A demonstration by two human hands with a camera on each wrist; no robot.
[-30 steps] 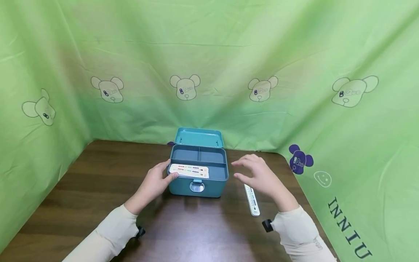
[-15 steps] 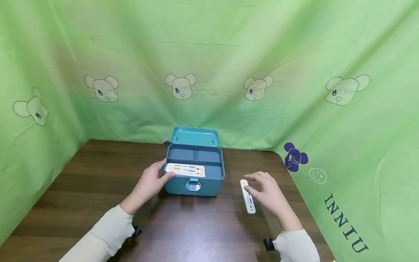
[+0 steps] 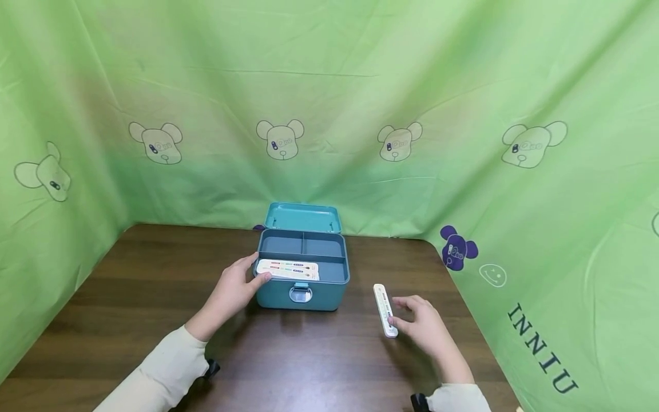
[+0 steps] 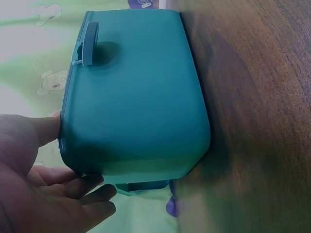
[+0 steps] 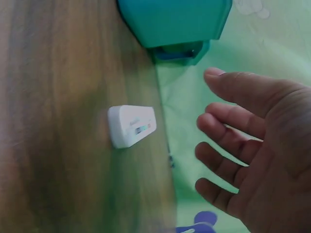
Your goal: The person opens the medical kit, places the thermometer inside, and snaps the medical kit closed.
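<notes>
A teal lidded box (image 3: pixel 302 294) stands on the table with its lid (image 3: pixel 302 217) raised at the back. My left hand (image 3: pixel 234 290) holds its front left corner, thumb at the front rim and fingers along the left side. In the front compartment lie slim white cases (image 3: pixel 288 269) with small coloured print. Another slim white case (image 3: pixel 383 309) lies on the table to the right of the box. My right hand (image 3: pixel 424 326) is beside this case, fingers loosely bent; a gap shows between them in the right wrist view.
Two smaller compartments (image 3: pixel 280 243) form the back of the box. A metal clasp (image 3: pixel 301 293) hangs on its front. Green printed cloth (image 3: pixel 329 91) hangs behind and at both sides of the brown wooden table (image 3: pixel 170 269).
My right hand came down and toward me from above the loose case, to its right side. The left hand stays at the box corner. The view shifted slightly.
</notes>
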